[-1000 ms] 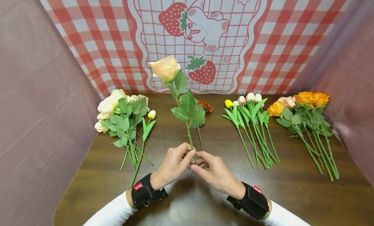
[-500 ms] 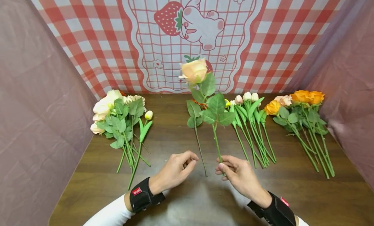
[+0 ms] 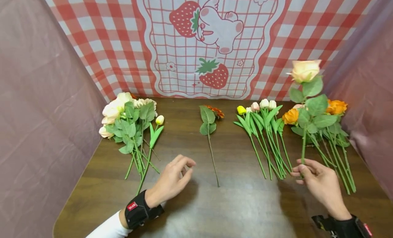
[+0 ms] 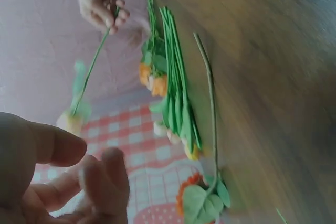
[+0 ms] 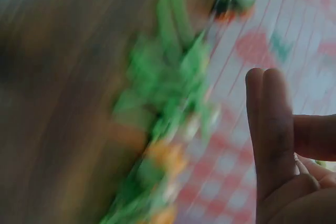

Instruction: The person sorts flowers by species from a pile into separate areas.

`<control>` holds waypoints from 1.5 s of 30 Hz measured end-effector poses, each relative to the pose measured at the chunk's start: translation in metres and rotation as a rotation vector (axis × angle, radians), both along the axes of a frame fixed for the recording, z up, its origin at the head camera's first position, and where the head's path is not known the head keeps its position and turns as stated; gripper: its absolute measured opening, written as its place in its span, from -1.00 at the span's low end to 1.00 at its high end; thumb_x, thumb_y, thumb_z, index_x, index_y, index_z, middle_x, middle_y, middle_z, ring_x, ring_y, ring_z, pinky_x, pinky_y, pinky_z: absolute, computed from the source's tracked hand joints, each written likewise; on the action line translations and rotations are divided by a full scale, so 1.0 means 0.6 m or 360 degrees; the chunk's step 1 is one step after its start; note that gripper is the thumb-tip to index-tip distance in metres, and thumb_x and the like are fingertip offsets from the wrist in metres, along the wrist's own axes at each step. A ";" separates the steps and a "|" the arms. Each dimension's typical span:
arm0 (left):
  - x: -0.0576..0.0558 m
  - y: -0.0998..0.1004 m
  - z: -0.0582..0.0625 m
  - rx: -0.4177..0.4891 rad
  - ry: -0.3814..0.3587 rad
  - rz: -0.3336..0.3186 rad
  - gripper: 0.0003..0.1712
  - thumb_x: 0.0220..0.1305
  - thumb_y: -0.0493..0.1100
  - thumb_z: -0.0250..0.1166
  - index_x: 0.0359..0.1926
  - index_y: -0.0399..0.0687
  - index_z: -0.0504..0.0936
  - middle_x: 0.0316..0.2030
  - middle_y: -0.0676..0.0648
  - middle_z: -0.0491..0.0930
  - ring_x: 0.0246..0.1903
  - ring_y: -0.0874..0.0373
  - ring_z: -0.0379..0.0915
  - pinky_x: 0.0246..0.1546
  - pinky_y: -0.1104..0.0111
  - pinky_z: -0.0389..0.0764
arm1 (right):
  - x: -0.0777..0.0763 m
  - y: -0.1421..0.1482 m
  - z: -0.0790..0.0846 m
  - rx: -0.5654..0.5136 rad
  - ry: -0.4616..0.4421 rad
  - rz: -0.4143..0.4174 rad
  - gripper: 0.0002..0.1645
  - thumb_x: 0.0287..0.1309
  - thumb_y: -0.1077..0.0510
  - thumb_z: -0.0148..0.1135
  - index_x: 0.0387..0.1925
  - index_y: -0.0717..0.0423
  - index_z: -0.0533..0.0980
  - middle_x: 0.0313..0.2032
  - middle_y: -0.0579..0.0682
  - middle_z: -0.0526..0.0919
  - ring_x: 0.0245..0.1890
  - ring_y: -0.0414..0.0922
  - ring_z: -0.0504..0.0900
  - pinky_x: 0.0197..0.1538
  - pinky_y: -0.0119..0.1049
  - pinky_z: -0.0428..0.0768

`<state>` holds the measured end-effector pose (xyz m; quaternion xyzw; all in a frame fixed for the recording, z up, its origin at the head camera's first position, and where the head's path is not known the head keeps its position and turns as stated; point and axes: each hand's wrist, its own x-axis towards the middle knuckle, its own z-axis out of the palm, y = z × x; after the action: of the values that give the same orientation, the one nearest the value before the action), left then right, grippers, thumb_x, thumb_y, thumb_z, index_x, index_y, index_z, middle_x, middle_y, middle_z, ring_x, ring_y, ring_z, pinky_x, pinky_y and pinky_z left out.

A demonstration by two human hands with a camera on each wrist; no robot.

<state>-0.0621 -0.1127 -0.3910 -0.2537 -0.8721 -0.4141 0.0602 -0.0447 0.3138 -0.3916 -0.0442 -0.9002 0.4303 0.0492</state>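
Note:
My right hand (image 3: 320, 183) pinches a peach rose (image 3: 305, 71) low on its green stem, holding it upright in front of the bunch of orange roses (image 3: 290, 116) at the right. In the right wrist view the fingers are close together and most of the rose is hidden. My left hand (image 3: 172, 178) hovers over the table at centre left, holding nothing, its fingers loosely bent. Between the two hands, a single orange-red flower (image 3: 215, 111) lies on the table, its thin stem pointing toward me.
At the left lies a bunch of pale roses (image 3: 113, 111), with a pale yellow tulip (image 3: 159, 120) beside it. Several tulips (image 3: 264, 103) in white, pink and yellow lie right of centre. A red checked cloth (image 3: 116, 43) hangs behind the wooden table (image 3: 245, 207).
The right hand has carried the peach rose from the middle to the far right. The left hand has let go of its stem and drawn back slightly to the left.

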 end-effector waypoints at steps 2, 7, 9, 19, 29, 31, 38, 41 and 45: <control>-0.001 -0.008 0.000 -0.0107 -0.0023 0.0071 -0.75 0.23 -0.32 0.31 -0.05 -0.10 0.60 -0.10 -0.06 0.51 -0.34 0.16 0.52 -0.46 0.43 0.51 | -0.004 0.050 -0.009 0.0093 -0.0055 -0.0111 -0.56 0.48 0.24 -0.02 0.20 0.52 0.38 -0.36 0.13 0.75 -0.46 -0.38 0.69 -0.42 -0.33 0.68; -0.009 -0.033 -0.005 -0.0433 0.0024 0.0221 -0.69 0.22 -0.26 0.34 0.01 -0.03 0.59 0.01 -0.13 0.43 -0.24 0.09 0.47 -0.50 0.44 0.45 | -0.017 0.146 -0.033 0.0404 -0.0255 -0.0474 -0.40 0.56 0.08 -0.17 0.35 0.51 0.23 -0.40 0.10 0.73 -0.56 -0.38 0.59 -0.43 -0.21 0.62; -0.017 -0.047 -0.010 -0.0550 0.0093 0.0320 -0.68 0.19 -0.27 0.34 -0.01 -0.07 0.59 -0.03 -0.16 0.46 -0.23 0.04 0.47 -0.57 0.41 0.45 | -0.023 0.167 -0.037 0.0505 -0.0333 -0.0589 -0.40 0.56 0.08 -0.22 0.36 0.49 0.21 -0.36 0.21 0.71 -0.49 -0.15 0.62 -0.34 -0.05 0.57; -0.063 -0.117 -0.043 -0.1067 0.0290 0.0802 -0.76 0.13 -0.26 0.32 -0.25 -0.32 0.47 -0.38 -0.31 0.48 -0.46 -0.24 0.47 -0.71 -0.01 0.51 | -0.021 0.201 -0.038 0.0623 -0.0570 -0.0704 -0.46 0.50 0.21 -0.20 0.30 0.55 0.24 -0.04 0.51 0.52 -0.03 0.46 0.38 0.02 0.37 0.31; -0.073 -0.134 -0.055 -0.1210 0.0020 0.0809 -0.83 0.15 -0.29 0.31 -0.39 -0.34 0.49 -0.46 -0.31 0.59 -0.51 -0.26 0.56 -0.60 -0.07 0.56 | -0.035 0.247 -0.070 0.0716 -0.0702 -0.0733 -0.54 0.38 0.21 -0.07 0.14 0.50 0.35 -0.07 0.50 0.45 -0.28 0.32 0.46 -0.20 0.21 0.43; -0.074 -0.135 -0.055 -0.1226 -0.0003 0.0805 -0.83 0.14 -0.30 0.32 -0.42 -0.33 0.49 -0.48 -0.31 0.61 -0.53 -0.27 0.58 -0.61 -0.06 0.56 | -0.035 0.250 -0.068 0.0742 -0.0737 -0.0709 -0.58 0.35 0.20 -0.04 0.06 0.49 0.38 -0.12 0.49 0.47 -0.33 0.29 0.48 -0.22 0.20 0.43; -0.082 -0.138 -0.064 -0.1187 0.0017 0.0810 -0.82 0.13 -0.35 0.25 -0.56 -0.30 0.46 -0.60 -0.34 0.59 -0.62 -0.28 0.56 -0.69 -0.05 0.52 | -0.038 0.249 -0.056 0.0809 -0.0789 -0.0656 -0.67 0.31 0.19 0.05 -0.08 0.44 0.42 -0.21 0.46 0.51 -0.34 0.29 0.52 -0.22 0.19 0.44; -0.087 -0.141 -0.064 -0.1086 -0.0025 0.0790 -0.82 0.14 -0.37 0.19 -0.57 -0.32 0.45 -0.61 -0.37 0.56 -0.64 -0.28 0.54 -0.70 -0.04 0.52 | -0.039 0.252 -0.055 0.0819 -0.0774 -0.0640 -0.64 0.30 0.16 0.08 -0.08 0.44 0.43 -0.19 0.47 0.52 -0.30 0.33 0.53 -0.24 0.18 0.45; -0.094 -0.143 -0.060 -0.0879 -0.0099 0.0747 -0.83 0.20 -0.38 0.17 -0.52 -0.35 0.46 -0.60 -0.41 0.53 -0.60 -0.32 0.55 -0.66 -0.06 0.52 | -0.038 0.258 -0.054 0.0809 -0.0727 -0.0622 -0.57 0.29 0.08 0.10 -0.06 0.42 0.45 -0.14 0.49 0.52 -0.26 0.39 0.52 -0.26 0.19 0.44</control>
<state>-0.1182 -0.1987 -0.4269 -0.0406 -0.9869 -0.1455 0.0562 -0.0677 0.4685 -0.4240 -0.2958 -0.9405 0.1552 -0.0621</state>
